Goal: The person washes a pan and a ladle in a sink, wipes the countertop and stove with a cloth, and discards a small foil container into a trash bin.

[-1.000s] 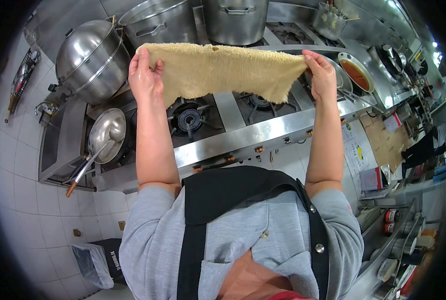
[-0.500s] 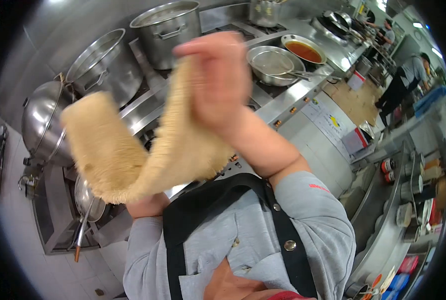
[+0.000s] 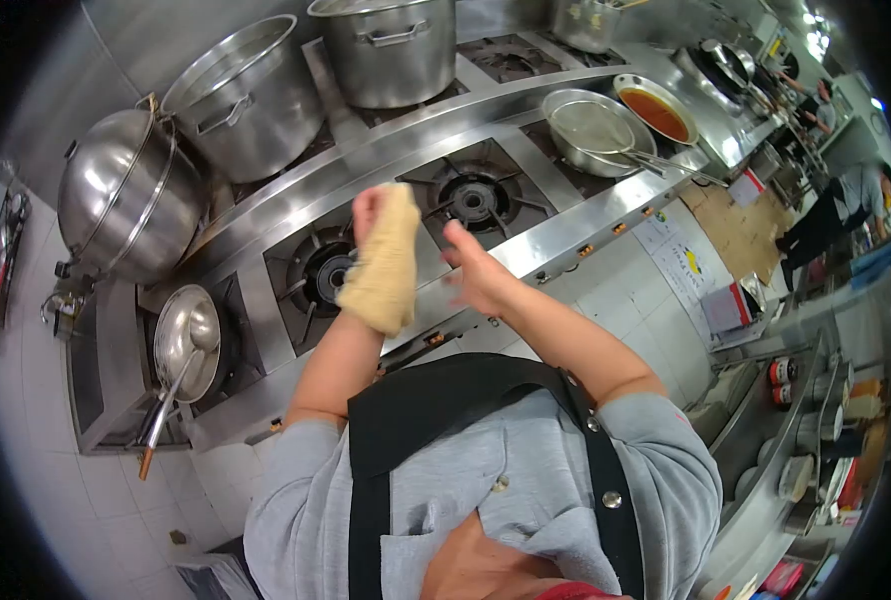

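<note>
A tan, fleecy cloth (image 3: pixel 384 270) is wrapped over my left hand (image 3: pixel 366 212), covering most of it and reaching the wrist. Only a few fingers show past its upper left edge, apparently curled around the cloth. To its right, my right hand (image 3: pixel 480 276) is raised with fingers apart and nothing in it, not touching the cloth. Both hands are in front of the stove, near two bare burners, the left burner (image 3: pixel 328 275) and the right burner (image 3: pixel 474 200).
Large steel stockpots (image 3: pixel 251 105) stand along the back. A pan (image 3: pixel 188 345) with a ladle sits at left beside a domed steel vessel (image 3: pixel 131 200). To the right are a strainer over a pan (image 3: pixel 591 130) and a dish of reddish-brown liquid (image 3: pixel 656 112). Other people work far right.
The cloth, earlier spread out in a long curve up at my right hand, is now gathered around my left. My right hand has come away and dropped lower. The view has shifted.
</note>
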The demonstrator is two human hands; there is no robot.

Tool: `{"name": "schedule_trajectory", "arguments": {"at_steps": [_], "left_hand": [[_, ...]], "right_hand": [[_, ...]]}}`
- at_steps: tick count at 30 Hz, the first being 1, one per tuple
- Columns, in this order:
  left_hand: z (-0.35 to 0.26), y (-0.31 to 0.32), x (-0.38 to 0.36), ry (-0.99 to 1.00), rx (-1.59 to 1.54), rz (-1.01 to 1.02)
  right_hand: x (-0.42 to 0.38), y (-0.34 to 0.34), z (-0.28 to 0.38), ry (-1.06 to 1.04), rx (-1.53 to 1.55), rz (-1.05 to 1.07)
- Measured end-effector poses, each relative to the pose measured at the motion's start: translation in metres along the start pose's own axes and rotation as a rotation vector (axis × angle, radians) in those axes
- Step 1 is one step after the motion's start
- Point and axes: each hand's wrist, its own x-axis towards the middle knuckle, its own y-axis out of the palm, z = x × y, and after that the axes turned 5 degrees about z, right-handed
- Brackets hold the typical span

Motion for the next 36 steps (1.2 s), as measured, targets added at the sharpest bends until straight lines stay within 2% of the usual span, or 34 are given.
{"name": "schedule_trajectory", "arguments": {"at_steps": [1, 3, 5, 8, 10, 12, 15, 17, 19, 20, 21, 22, 25, 26, 29, 30, 32, 33, 36], "left_hand": [[0.008, 0.013, -0.004, -0.015, 0.005, 0.015], [0.025, 0.044, -0.017, -0.104, 0.010, 0.053], [0.039, 0.055, -0.025, -0.210, 0.002, 0.102], [0.046, 0.072, -0.026, -0.358, -0.018, 0.202], [0.035, 0.077, -0.027, -0.512, -0.078, 0.305], [0.045, 0.085, -0.021, -0.462, -0.155, 0.317], [0.026, 0.091, -0.015, -0.367, -0.314, 0.319], [0.010, 0.094, -0.013, -0.353, -0.497, 0.263], [0.002, 0.087, -0.010, -0.338, -0.322, 0.339], [0.009, 0.084, -0.004, -0.303, -0.181, 0.374], [0.013, 0.083, 0.000, -0.268, -0.039, 0.411], [0.017, 0.083, 0.002, -0.333, 0.039, 0.425], [0.022, 0.084, 0.010, -0.207, 0.532, 0.437], [0.005, 0.080, 0.009, -0.248, 0.608, 0.446], [0.009, 0.074, 0.000, -0.026, 0.542, 0.266], [0.006, 0.065, 0.000, 0.235, 0.680, 0.280], [-0.044, 0.046, -0.002, 0.460, 0.719, 0.210], [-0.061, 0.033, -0.005, 0.571, 0.733, 0.177], [-0.056, -0.015, -0.027, 0.545, 0.592, 0.242]], "right_hand": [[-0.020, 0.004, 0.017, 0.282, 0.272, 0.068], [-0.018, 0.002, 0.000, 0.328, 0.701, 0.359], [-0.003, -0.011, -0.027, 0.154, 0.746, 0.073], [-0.014, -0.008, -0.027, 0.113, 0.721, -0.068], [0.000, -0.028, -0.034, 0.070, 0.662, -0.050], [-0.001, -0.031, -0.017, 0.031, 0.497, -0.107], [0.034, -0.063, -0.034, 0.027, 0.780, 0.131], [0.036, -0.066, -0.029, 0.017, 0.787, 0.143], [0.020, -0.046, 0.000, -0.028, 0.774, 0.123], [0.018, -0.044, -0.002, -0.080, 0.748, 0.249], [0.015, -0.039, -0.006, -0.053, 0.756, 0.245], [0.011, -0.032, -0.010, -0.032, 0.763, 0.241], [0.018, -0.025, -0.031, 0.042, 0.846, 0.207], [0.004, -0.014, -0.025, 0.031, 0.854, 0.234], [0.028, -0.010, -0.038, -0.363, 1.093, 0.218], [0.027, -0.022, -0.028, -0.337, 1.006, 0.270], [0.019, -0.036, 0.003, -0.300, 0.823, 0.377], [0.018, -0.056, 0.026, -0.254, 0.657, 0.205], [-0.006, -0.070, 0.078, -0.503, 0.443, 0.029]]}}
